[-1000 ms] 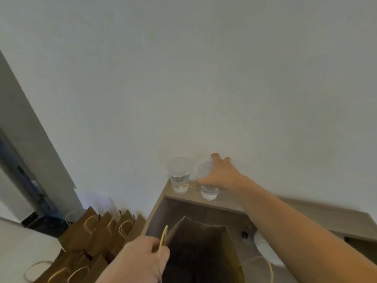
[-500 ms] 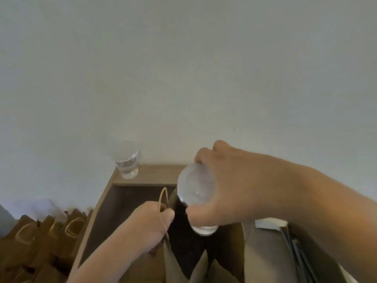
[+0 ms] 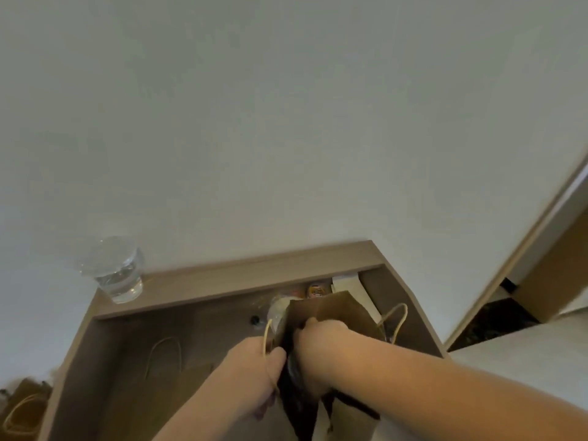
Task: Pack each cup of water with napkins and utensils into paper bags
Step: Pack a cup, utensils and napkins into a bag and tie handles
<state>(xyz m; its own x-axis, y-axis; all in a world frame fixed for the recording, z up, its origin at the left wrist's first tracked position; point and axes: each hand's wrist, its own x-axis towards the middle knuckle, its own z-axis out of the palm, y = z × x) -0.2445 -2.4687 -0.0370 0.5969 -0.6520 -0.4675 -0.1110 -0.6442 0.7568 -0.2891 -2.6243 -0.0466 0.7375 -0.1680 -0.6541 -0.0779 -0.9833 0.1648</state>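
Observation:
A brown paper bag (image 3: 331, 313) stands open on the wooden desk (image 3: 133, 345). My left hand (image 3: 251, 374) grips the bag's left rim and its twine handle. My right hand (image 3: 321, 345) reaches down into the bag's mouth with the fingers curled; the cup it carried is hidden by the hand and the bag wall. A second clear cup of water (image 3: 113, 275) stands on the raised back ledge (image 3: 254, 275) at the far left, well apart from both hands.
A flat paper bag (image 3: 165, 361) lies on the desk left of my hands. More bags (image 3: 22, 405) sit on the floor at bottom left. A whitish round object (image 3: 276, 308), a small orange-labelled item (image 3: 315, 290) and white papers (image 3: 346, 286) lie behind the bag.
My right hand lifted one cup off the ledge, carried it over the bag and has gone down into the bag with it. My left hand kept hold of the bag's rim.

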